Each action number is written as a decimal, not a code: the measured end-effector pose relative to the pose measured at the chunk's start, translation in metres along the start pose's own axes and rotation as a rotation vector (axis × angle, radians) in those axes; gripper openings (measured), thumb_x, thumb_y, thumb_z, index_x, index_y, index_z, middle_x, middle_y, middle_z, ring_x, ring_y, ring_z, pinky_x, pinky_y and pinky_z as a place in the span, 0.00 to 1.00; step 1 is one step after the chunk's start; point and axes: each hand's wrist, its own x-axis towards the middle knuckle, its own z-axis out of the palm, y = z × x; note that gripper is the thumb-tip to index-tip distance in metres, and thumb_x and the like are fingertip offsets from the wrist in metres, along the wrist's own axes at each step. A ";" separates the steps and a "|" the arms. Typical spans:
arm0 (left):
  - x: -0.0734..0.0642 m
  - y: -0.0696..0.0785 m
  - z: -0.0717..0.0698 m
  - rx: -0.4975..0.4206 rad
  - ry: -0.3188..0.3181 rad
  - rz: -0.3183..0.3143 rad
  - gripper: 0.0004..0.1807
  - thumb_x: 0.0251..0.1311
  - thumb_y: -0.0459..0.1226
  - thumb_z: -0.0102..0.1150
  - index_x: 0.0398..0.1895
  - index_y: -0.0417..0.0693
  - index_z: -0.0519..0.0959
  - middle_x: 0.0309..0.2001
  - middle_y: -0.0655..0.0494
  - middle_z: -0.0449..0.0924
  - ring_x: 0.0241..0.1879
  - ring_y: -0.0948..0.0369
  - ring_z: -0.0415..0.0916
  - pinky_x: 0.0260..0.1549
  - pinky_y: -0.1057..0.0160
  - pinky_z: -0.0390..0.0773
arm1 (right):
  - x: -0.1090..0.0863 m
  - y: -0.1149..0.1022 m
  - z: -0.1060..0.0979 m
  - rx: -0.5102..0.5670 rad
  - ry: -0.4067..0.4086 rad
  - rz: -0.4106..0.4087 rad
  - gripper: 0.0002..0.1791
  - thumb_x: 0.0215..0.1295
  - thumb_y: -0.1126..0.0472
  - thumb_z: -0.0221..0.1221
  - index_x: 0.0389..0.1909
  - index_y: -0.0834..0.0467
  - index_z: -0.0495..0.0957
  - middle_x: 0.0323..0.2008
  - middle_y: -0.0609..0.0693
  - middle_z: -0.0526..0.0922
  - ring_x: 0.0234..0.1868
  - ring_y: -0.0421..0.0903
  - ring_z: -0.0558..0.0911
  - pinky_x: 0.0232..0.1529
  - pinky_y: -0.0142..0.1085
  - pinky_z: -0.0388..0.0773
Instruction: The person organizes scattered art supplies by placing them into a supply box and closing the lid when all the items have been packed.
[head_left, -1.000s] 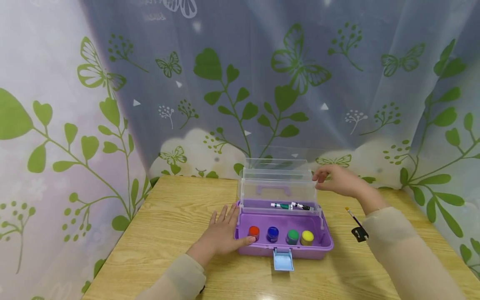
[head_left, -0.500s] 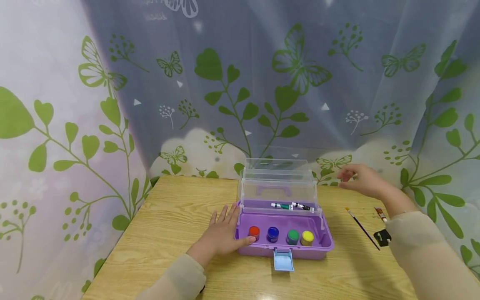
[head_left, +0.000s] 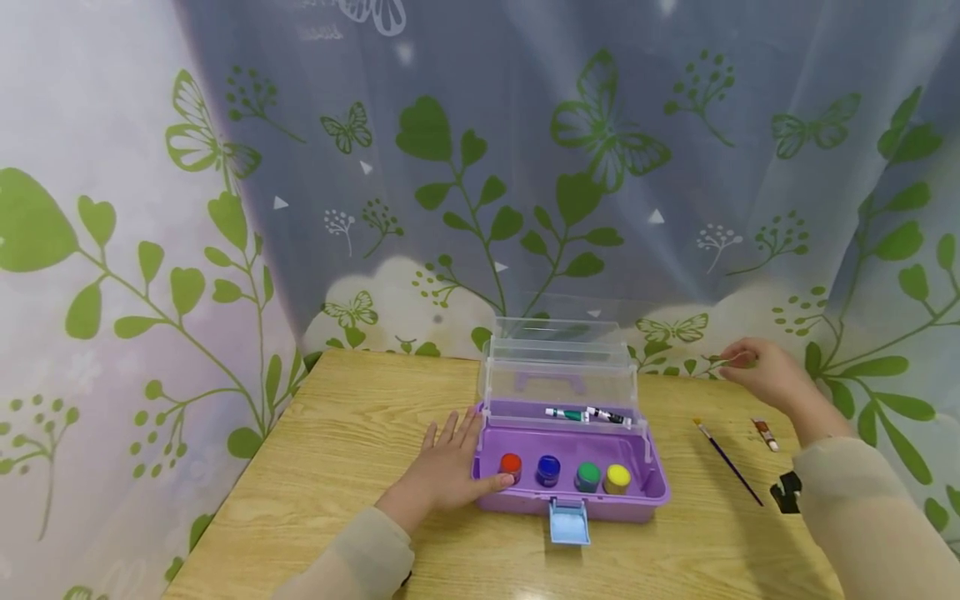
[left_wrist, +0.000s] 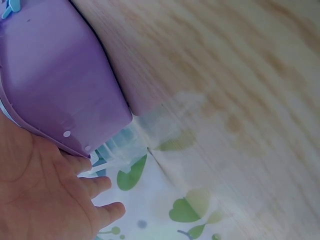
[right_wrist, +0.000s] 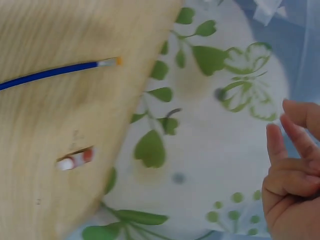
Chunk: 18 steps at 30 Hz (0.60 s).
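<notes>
My left hand [head_left: 442,467] lies with spread fingers against the left side of a purple plastic box [head_left: 517,503], thumb over its front rim; the left wrist view shows the palm [left_wrist: 47,185] beside the box wall. Red [head_left: 511,464], blue [head_left: 548,469], green [head_left: 587,477] and yellow [head_left: 617,478] paint jars stand inside. Green [head_left: 567,414] and black [head_left: 609,416] paint tubes lie in a clear raised tray. My right hand [head_left: 772,379] hovers above the table's back right, fingers loosely bent, holding nothing visible; the right wrist view shows bare fingers [right_wrist: 295,175].
Right of the box lie a blue-handled paintbrush [head_left: 727,461] and a small brown-and-white tube [head_left: 766,434]. A black item [head_left: 787,492] is partly hidden by my right sleeve. The light blue latch [head_left: 569,525] hangs down in front. A patterned curtain [head_left: 450,208] stands behind the table.
My right hand has moved right, away from the box's clear trays, uncovering the paintbrush and the brown tube. My left hand stays on the box.
</notes>
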 end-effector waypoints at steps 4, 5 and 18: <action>0.001 0.000 0.001 0.000 -0.005 -0.008 0.60 0.60 0.75 0.41 0.81 0.41 0.43 0.81 0.50 0.35 0.78 0.44 0.35 0.73 0.38 0.37 | -0.002 0.017 0.002 0.020 0.029 0.070 0.23 0.74 0.54 0.55 0.56 0.69 0.71 0.55 0.77 0.72 0.51 0.73 0.74 0.40 0.58 0.76; 0.001 0.000 0.001 -0.001 -0.006 -0.011 0.60 0.60 0.75 0.41 0.81 0.41 0.42 0.81 0.50 0.35 0.78 0.45 0.35 0.73 0.38 0.37 | -0.003 0.021 0.003 0.020 0.038 0.082 0.23 0.74 0.54 0.55 0.56 0.70 0.70 0.55 0.77 0.71 0.51 0.73 0.74 0.39 0.58 0.76; 0.000 0.001 0.000 0.004 -0.011 -0.015 0.61 0.58 0.77 0.38 0.81 0.42 0.42 0.81 0.50 0.35 0.78 0.45 0.34 0.73 0.38 0.37 | -0.009 0.072 0.027 0.036 0.159 0.210 0.24 0.74 0.55 0.55 0.56 0.73 0.71 0.53 0.78 0.75 0.47 0.72 0.77 0.37 0.55 0.77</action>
